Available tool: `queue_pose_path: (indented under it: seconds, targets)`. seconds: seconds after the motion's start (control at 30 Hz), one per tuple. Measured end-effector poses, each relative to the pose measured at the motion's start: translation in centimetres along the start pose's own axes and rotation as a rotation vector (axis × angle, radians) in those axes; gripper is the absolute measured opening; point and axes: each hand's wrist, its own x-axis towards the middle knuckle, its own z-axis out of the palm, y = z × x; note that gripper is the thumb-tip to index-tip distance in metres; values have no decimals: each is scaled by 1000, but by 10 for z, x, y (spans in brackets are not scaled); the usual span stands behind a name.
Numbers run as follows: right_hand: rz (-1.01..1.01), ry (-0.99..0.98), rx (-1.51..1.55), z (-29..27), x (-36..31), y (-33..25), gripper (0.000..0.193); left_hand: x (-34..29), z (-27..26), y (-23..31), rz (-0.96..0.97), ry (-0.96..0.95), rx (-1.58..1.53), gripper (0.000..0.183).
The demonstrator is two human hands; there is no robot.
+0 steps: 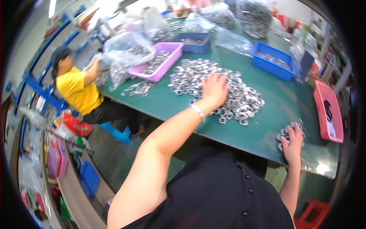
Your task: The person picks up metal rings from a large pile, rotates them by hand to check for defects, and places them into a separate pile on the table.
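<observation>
A wide heap of small silver metal rings [242,100] lies on the green tabletop [160,108] in front of me. My left hand [214,90] rests on the middle of this heap, fingers spread over the rings and palm down. At the right, close to the table's near edge, is a much smaller cluster of similar rings [283,136]. My right hand [292,145] lies over that cluster with its fingers apart, hiding some of the rings. Neither hand is visibly closed around a ring.
A purple basket [176,49], a dark blue bin [198,46] and a blue bin [275,70] hold metal parts. Bulging plastic bags [254,19] stand at the back. A pink basket [324,112] sits far right. A person in yellow [78,89] works at the left.
</observation>
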Motion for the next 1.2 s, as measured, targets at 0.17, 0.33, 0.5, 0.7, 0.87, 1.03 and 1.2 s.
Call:
queue_pose_path:
  seconds: [0.17,0.33,0.5,0.7,0.87,1.03,1.2]
  targets:
    - [20,-24,35,3,19,-13,46,1,9,-18,183,33,82,44]
    - [-33,-63,49,21,41,-18,46,0,11,-2,300,66,-108,39]
    - [-11,-79,76,18,47,-13,44,-7,15,66,468,-23,-256,28]
    - [-193,-166,85,-3,57,-31,39,-2,23,98,502,-123,-351,21]
    - [-188,-248,41,-3,66,-29,21,6,32,107,495,-195,-451,20]
    - [-133,-207,458,-1,79,-29,25,4,33,102,467,-185,-549,22]
    - [-136,-121,566,-8,109,-51,25,5,29,93,460,-148,-601,22]
